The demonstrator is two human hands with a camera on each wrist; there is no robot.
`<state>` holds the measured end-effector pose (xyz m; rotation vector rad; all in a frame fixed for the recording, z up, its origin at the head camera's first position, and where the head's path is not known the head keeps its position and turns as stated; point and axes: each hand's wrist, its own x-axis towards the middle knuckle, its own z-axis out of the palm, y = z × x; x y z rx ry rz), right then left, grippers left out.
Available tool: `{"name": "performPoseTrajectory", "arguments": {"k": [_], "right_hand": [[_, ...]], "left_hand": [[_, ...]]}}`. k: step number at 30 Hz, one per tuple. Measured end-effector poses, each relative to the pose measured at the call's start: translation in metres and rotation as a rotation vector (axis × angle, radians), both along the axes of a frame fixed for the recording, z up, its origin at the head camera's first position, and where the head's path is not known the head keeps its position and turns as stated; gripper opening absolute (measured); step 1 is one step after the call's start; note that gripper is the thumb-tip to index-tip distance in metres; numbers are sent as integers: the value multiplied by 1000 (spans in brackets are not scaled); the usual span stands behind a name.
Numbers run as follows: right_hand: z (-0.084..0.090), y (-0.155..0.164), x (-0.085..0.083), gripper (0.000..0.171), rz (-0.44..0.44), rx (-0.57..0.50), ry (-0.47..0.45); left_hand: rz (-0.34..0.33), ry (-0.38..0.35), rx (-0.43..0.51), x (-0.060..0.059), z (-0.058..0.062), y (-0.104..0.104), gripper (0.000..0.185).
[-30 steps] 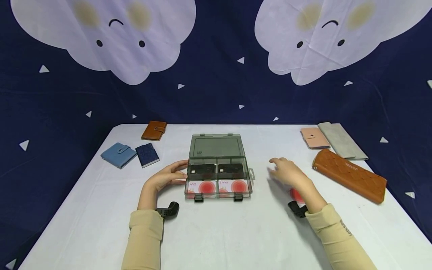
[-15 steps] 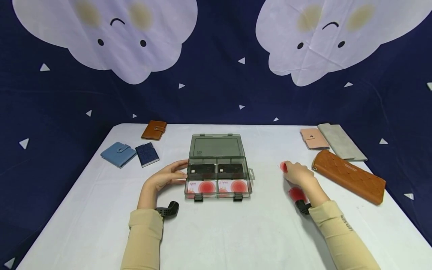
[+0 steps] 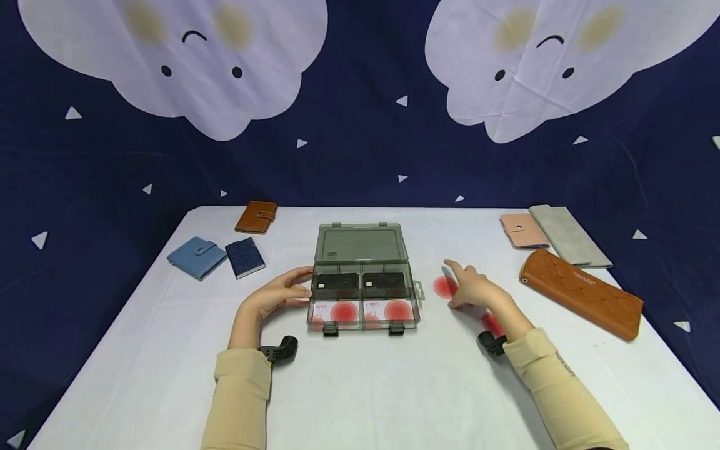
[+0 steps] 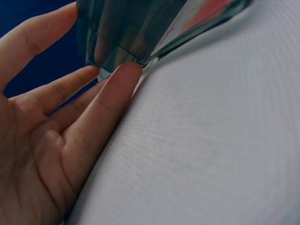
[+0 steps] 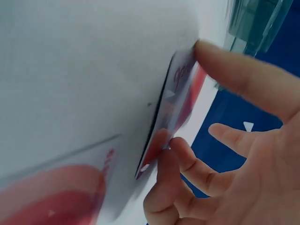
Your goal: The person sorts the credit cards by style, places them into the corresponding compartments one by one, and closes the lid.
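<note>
A translucent grey-green plastic box [image 3: 361, 262] stands with its lid raised. Black chip cards [image 3: 384, 285] are in its rear compartments, and white cards with red circles [image 3: 388, 310] in the front ones. My left hand [image 3: 277, 292] rests straight fingertips against the box's left side. To the right of the box, my right hand [image 3: 477, 290] holds a white card with a red circle [image 3: 445, 287] by its edges. In the right wrist view this card [image 5: 169, 105] is tilted close over the table. Another such card [image 3: 492, 324] lies under the right wrist.
Blue [image 3: 197, 257], navy [image 3: 245, 257] and brown [image 3: 256, 217] card holders lie to the left. Toward the right edge are a pink card holder [image 3: 524, 231], a grey wallet [image 3: 570, 236] and a long brown zip purse [image 3: 582, 294]. A patterned dark-blue cloth [image 3: 360, 156] hangs behind.
My right hand first moved right and a card appeared in its fingers, then it came back left toward the box with that card. The left hand and the box have stayed put.
</note>
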<state>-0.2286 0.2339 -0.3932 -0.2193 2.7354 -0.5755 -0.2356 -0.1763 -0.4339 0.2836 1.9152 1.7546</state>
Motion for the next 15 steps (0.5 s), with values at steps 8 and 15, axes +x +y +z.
{"name": "performPoseTrajectory", "arguments": {"k": [8,15], "right_hand": [[3,5,-4,96,7,-71,-51],[0,6,-8,29,-26,-247,14]], "left_hand": [[-24,14,16,0,0,0,76],[-25,18,13,0,0,0,76]]}}
